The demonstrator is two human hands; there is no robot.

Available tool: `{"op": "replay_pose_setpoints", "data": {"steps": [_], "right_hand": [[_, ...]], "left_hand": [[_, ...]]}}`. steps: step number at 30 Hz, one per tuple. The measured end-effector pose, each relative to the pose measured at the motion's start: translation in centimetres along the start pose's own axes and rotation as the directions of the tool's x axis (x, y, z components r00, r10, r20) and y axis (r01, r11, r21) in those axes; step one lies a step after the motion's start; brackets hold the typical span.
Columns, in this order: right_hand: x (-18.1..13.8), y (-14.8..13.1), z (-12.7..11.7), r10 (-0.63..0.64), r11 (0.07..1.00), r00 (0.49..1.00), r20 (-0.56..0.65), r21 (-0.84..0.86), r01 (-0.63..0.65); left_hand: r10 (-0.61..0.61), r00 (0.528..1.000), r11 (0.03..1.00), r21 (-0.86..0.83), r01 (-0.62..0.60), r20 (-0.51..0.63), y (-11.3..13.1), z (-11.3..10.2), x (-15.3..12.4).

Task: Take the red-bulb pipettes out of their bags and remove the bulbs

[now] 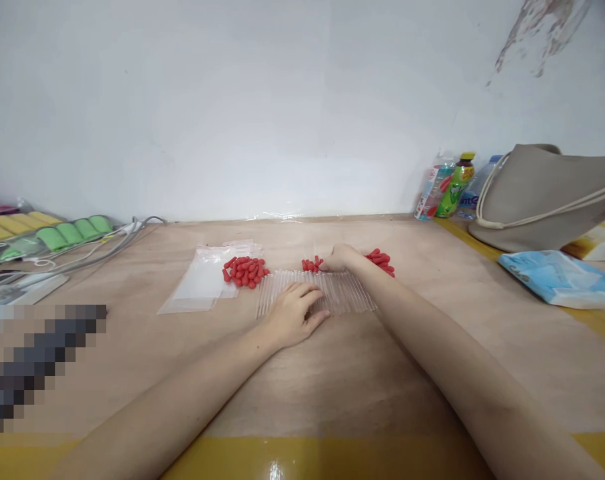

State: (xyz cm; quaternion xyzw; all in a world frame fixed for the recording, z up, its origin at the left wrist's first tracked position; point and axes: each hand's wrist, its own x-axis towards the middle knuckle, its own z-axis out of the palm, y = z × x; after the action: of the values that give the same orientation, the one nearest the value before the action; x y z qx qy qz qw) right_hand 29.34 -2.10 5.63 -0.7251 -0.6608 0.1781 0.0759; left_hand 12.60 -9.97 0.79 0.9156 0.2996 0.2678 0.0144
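Note:
A row of several clear glass tubes [350,297] lies side by side on the wooden table. My left hand [293,313] rests on top of the tubes, fingers curled down onto them. My right hand [340,257] reaches past the far ends of the tubes into a pile of small red rubber caps [381,259], fingers bent; what they pinch is hidden. A second pile of red caps [245,271] lies left of it, partly on clear plastic bags [197,283].
Bottles [447,187] stand against the white wall at the right, beside a beige bag [547,193] and a blue pack [562,277]. Green and yellow rolls [57,233] and grey cables [107,247] lie at the left. Yellow tape runs along the near table edge [302,460].

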Motion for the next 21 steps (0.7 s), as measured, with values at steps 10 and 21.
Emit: {"op": "replay_pose_setpoints", "data": {"steps": [10,21], "right_hand": [[-3.3,4.7,-0.5,-0.115,0.975,0.888,-0.445,0.121,0.187],[-7.2,10.3,4.4,-0.427,0.804,0.564,-0.707,-0.012,0.594]], "left_hand": [[-0.015,1.0,1.0,0.015,0.015,-0.022,-0.1,0.0,-0.2],[-0.116,0.986,0.984,0.125,0.131,-0.117,0.8,0.2,0.6]]}}
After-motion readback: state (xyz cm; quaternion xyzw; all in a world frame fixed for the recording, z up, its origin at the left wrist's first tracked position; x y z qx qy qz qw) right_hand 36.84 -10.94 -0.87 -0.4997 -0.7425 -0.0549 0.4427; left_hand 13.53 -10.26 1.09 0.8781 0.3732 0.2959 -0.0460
